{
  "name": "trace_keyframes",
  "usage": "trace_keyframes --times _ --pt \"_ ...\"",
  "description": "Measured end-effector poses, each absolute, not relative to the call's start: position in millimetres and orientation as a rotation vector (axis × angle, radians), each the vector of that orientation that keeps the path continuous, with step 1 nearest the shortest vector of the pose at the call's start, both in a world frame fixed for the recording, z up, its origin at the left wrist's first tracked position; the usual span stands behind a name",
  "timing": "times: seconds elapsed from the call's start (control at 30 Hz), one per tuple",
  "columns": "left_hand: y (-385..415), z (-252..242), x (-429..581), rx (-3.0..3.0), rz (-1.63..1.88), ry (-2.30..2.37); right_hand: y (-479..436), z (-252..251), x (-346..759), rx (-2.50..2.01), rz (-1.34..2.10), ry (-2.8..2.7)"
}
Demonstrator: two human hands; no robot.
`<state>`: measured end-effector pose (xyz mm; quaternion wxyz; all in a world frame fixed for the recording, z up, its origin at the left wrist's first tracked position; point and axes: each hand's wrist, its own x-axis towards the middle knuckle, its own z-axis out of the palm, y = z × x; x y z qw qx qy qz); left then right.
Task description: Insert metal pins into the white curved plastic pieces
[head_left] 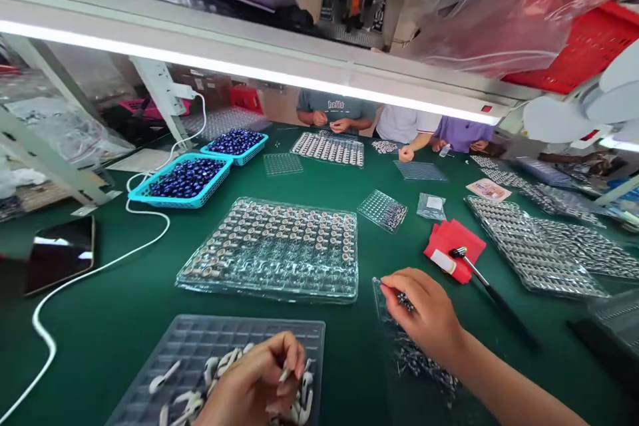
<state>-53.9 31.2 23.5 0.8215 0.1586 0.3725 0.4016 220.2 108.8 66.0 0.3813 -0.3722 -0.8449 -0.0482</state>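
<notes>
Left: a grey tray (187, 333) on the green tabletop (124, 299) bears loose white earbud pieces (158, 383); above it the left hand (249, 376) pinches a small pale piece (284, 375). Centre: a clear tray (294, 277), partly filled. Right: the right hand (424, 309), fingertips drawn together above small metallic parts (424, 366); its grip is unclear.

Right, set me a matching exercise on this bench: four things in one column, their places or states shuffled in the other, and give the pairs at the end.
Things
1. Left hand
2. Right hand
3. Black-handled tool
4. Turquoise baskets

Places or states
A. Filled with dark blue pieces
B. Over the grey tray of white pieces
C. Head end lying on something red
D. Over the small metallic parts

Pairs: 1-B, 2-D, 3-C, 4-A
</notes>
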Motion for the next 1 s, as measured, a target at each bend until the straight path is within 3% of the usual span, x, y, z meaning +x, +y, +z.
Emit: trace_keyframes --times 0.3,0.7,1.0 --pt "13.5 36.7 -42.4 0.55 0.68 0.746 11.0 48.5 191.7 -0.869 0.168 -2.343" --pt "11.3 29.0 -40.4 0.848 0.551 0.872 -13.0 40.6 174.1 -0.77 0.081 -2.383" --pt "9.8 27.4 -39.6 0.839 0.599 0.896 -24.9 36.8 165.7 -1.043 0.34 -2.099"
